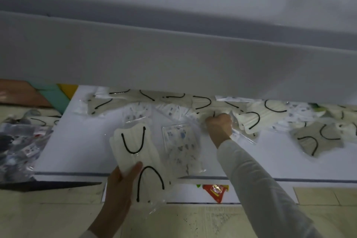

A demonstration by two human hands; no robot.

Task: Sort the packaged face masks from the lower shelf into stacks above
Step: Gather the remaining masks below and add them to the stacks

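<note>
My left hand [119, 181] holds a clear-wrapped cream face mask with black ear loops [135, 158] over the front edge of the lower shelf [77, 152]. Further back, my right hand [219, 127] is curled into the pile, gripping the clear wrapper of another packaged cream mask [243, 131]. A patterned white mask in a clear packet [181, 147] lies flat between my hands. Several more packaged masks [202, 102], cream and patterned, are strewn along the back of the shelf, partly hidden under the upper shelf [173, 60].
The grey upper shelf overhangs and blocks the rear of the lower one. A heap of dark packets [17, 149] lies at the left on the floor. A red snack wrapper [215, 191] shows below the shelf's front edge. Tiled floor [193, 222] lies beneath.
</note>
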